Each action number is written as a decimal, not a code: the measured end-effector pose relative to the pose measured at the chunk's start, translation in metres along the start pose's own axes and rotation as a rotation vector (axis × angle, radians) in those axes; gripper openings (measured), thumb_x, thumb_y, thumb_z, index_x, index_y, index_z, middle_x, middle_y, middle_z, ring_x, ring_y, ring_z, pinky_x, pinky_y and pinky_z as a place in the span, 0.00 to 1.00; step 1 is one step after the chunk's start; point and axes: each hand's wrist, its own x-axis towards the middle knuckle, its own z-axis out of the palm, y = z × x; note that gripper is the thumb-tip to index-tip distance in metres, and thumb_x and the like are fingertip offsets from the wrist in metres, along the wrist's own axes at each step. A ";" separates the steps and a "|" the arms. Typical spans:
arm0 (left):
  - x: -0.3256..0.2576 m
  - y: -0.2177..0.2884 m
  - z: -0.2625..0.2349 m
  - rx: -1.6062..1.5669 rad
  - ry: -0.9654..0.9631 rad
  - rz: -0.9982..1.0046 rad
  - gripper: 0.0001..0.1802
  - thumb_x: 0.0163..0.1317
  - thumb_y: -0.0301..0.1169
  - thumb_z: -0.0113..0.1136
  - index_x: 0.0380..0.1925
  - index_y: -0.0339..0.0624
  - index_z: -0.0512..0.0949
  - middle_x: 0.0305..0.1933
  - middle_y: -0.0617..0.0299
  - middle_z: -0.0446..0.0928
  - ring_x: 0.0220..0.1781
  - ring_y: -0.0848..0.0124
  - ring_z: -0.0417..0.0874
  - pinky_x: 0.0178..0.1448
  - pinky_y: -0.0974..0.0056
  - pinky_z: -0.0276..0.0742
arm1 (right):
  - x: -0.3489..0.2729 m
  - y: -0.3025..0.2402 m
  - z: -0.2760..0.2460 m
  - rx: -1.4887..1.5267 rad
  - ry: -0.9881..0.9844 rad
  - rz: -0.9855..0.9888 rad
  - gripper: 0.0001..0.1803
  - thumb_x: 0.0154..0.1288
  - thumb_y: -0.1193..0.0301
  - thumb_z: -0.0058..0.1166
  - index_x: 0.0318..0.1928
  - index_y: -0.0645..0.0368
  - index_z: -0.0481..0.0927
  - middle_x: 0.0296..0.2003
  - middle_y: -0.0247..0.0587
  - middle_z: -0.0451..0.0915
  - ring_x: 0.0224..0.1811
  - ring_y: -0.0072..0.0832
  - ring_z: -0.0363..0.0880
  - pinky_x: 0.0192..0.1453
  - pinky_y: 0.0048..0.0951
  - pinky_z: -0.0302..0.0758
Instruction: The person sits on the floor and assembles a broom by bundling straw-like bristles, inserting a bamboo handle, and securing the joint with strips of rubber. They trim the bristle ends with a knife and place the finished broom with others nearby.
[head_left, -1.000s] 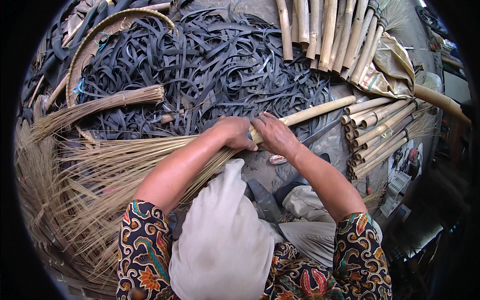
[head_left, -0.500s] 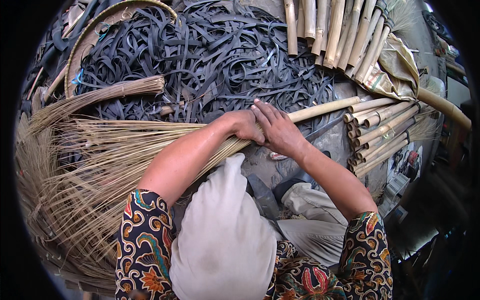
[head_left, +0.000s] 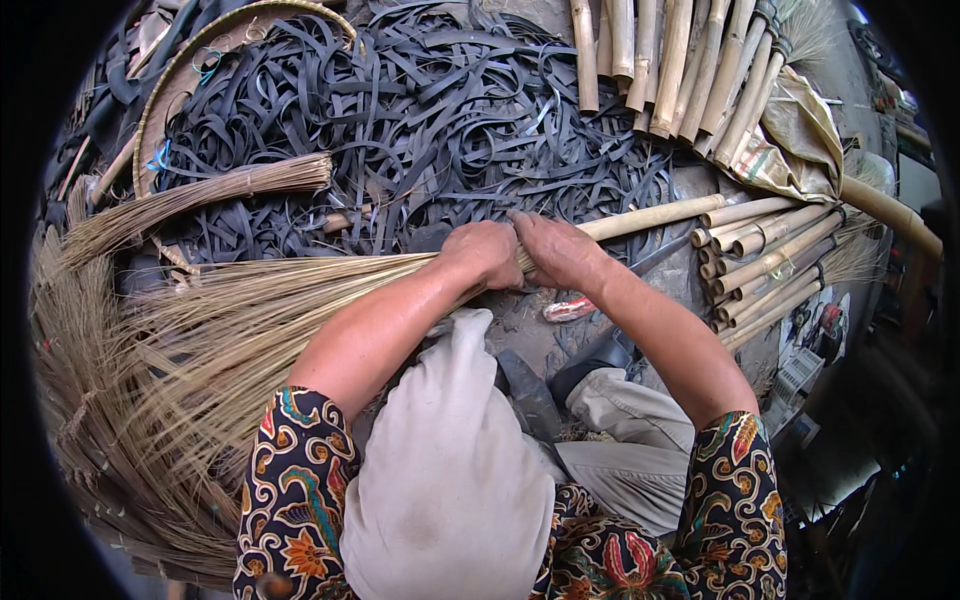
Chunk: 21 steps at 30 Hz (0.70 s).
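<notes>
Soft, even daylight, sharp at centre.
We see straight lines bending near the bamboo poles (head_left: 660, 60), beyond them a black rim.

— Where did the camera sit?

— On the person's head, looking steeply down over the lap. Both forearms entered from the lower edge, so the left hand (head_left: 487, 252) and right hand (head_left: 556, 247) lay close beneath it, near the middle.

— How wide was the view?

— Very wide, a fisheye: the bamboo poles (head_left: 660, 60) at the far right bent toward the rim, and the corners were black.

— Any second view sharing the scene?

— None; this single view covered the black strips (head_left: 420, 120) far off and the straw bundle (head_left: 200, 340) at the left.
</notes>
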 end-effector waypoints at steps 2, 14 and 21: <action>0.014 -0.013 -0.003 -0.039 -0.009 0.079 0.30 0.44 0.44 0.77 0.42 0.30 0.89 0.47 0.38 0.89 0.51 0.44 0.91 0.58 0.51 0.86 | -0.008 -0.007 0.005 -0.137 0.207 -0.037 0.45 0.53 0.67 0.76 0.70 0.66 0.69 0.66 0.57 0.75 0.65 0.48 0.82 0.66 0.48 0.81; -0.022 0.015 0.003 0.150 0.262 -0.044 0.28 0.53 0.42 0.77 0.46 0.30 0.83 0.51 0.37 0.88 0.58 0.49 0.90 0.60 0.49 0.86 | 0.004 0.011 0.022 -0.046 0.071 -0.036 0.30 0.50 0.70 0.77 0.50 0.60 0.73 0.46 0.50 0.82 0.52 0.49 0.86 0.59 0.47 0.82; -0.008 -0.008 0.007 0.091 0.188 0.005 0.20 0.52 0.34 0.73 0.43 0.33 0.85 0.46 0.41 0.89 0.51 0.46 0.92 0.58 0.48 0.88 | 0.005 0.011 0.026 -0.040 0.116 -0.040 0.31 0.49 0.71 0.78 0.50 0.60 0.72 0.45 0.50 0.81 0.51 0.51 0.86 0.59 0.47 0.82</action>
